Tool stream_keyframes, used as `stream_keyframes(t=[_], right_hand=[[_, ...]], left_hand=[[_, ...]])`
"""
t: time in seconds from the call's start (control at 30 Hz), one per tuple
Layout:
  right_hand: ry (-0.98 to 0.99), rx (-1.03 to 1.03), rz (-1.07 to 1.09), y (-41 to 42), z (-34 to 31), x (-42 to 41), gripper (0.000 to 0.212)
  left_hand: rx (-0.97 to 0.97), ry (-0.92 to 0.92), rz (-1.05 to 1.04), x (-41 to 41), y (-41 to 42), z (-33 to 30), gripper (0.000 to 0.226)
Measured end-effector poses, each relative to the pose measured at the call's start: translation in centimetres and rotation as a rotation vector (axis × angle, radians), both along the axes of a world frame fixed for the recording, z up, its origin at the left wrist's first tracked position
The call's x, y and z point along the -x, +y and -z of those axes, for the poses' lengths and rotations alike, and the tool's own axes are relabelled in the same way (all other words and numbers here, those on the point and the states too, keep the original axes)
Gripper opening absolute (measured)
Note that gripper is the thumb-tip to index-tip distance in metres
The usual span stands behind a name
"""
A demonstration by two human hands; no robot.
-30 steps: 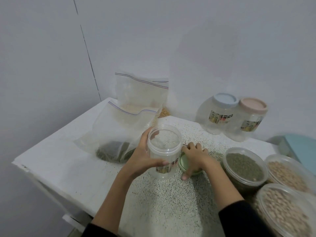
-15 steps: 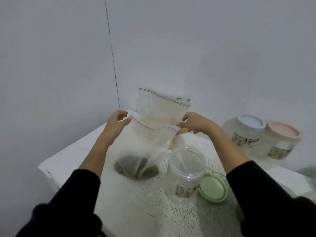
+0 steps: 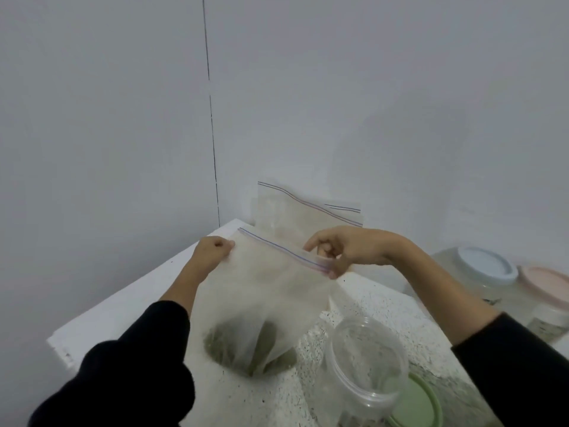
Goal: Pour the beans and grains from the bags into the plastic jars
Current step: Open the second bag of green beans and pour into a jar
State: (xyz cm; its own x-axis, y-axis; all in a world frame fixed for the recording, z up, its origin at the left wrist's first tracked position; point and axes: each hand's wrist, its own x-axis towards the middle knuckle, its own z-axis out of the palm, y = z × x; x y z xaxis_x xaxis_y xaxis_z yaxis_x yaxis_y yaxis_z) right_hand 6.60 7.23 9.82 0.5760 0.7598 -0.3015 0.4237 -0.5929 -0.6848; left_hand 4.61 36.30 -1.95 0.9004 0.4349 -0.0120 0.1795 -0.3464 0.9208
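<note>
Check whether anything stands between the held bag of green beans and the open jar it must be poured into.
Nothing visible does. The bag hangs just left of the open jar, whose green lid lies off beside it.

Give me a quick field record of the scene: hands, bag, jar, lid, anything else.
left hand: grips bag's top left corner
right hand: pinches bag's zip strip at right end
bag: clear, green beans at bottom, resting on table
jar: open, upright, right of bag, looks empty
lid: green, flat on table beside jar
other bags: against wall behind
lidded jars: blue and pink lids, far right
</note>
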Motion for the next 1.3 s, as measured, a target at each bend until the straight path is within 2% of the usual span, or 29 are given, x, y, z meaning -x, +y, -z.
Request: stream_keyframes(t=[0.07,0.13,0.2,0.33,0.43,0.67,0.8,0.87,0.93,1.03,1.1,1.13,1.2,1.3], right_hand=[[-0.036,0.203,-0.035,0.0,-0.9,-0.1,0.049],[-0.07,0.268,0.011,0.4,-1.8,-0.1,0.044],[-0.132,0.201,0.078,1.2,-2.5,-0.6,0.042],[-0.286,-0.019,0.24,3.1,-3.9,-1.6,0.07],[-0.37,-0.175,0.233,4.9,-5.3,-1.1,0.078],[-0.359,-0.427,0.248,7.2,-8.3,1.6,0.027],[-0.596,-0.385,0.361,8.9,-9.6,2.9,0.021],[-0.657,-0.443,0.437,9.3,-10.6,3.5,0.022],[-0.666,-0.526,0.477,9.3,-11.8,4.0,0.022],[-0.67,-0.618,0.498,9.1,-13.6,4.9,0.025],[-0.711,-0.63,0.503,9.0,-14.6,5.6,0.025],[-0.732,-0.633,0.502,9.1,-15.0,5.9,0.026],[-0.759,-0.642,0.497,9.0,-15.7,6.6,0.026],[-0.757,-0.668,0.494,8.5,-16.3,7.4,0.025]], left_hand=[[0.051,-0.145,-0.007,0.3,-0.2,-1.4,0.021],[0.081,-0.281,-0.003,0.8,-0.6,-3.6,0.017],[0.127,-0.384,0.021,1.2,-1.3,-6.1,0.016],[0.099,-0.499,0.106,2.6,-3.4,-10.3,0.018],[0.082,-0.57,0.163,3.6,-4.7,-12.2,0.018],[0.066,-0.693,0.112,5.4,-6.5,-15.3,0.016],[-0.015,-0.736,-0.011,6.3,-5.8,-15.4,0.007],[-0.192,-0.723,-0.114,7.2,-4.7,-14.5,0.026],[-0.264,-0.703,-0.25,8.3,-3.6,-12.5,0.042],[-0.115,-0.688,-0.537,10.3,-2.9,-8.6,0.057],[0.078,-0.661,-0.615,11.2,-3.4,-6.4,0.072],[0.214,-0.64,-0.582,11.4,-3.8,-5.6,0.078],[0.44,-0.573,-0.367,11.7,-4.9,-4.2,0.085],[0.516,-0.496,-0.025,11.5,-6.5,-2.6,0.12]])
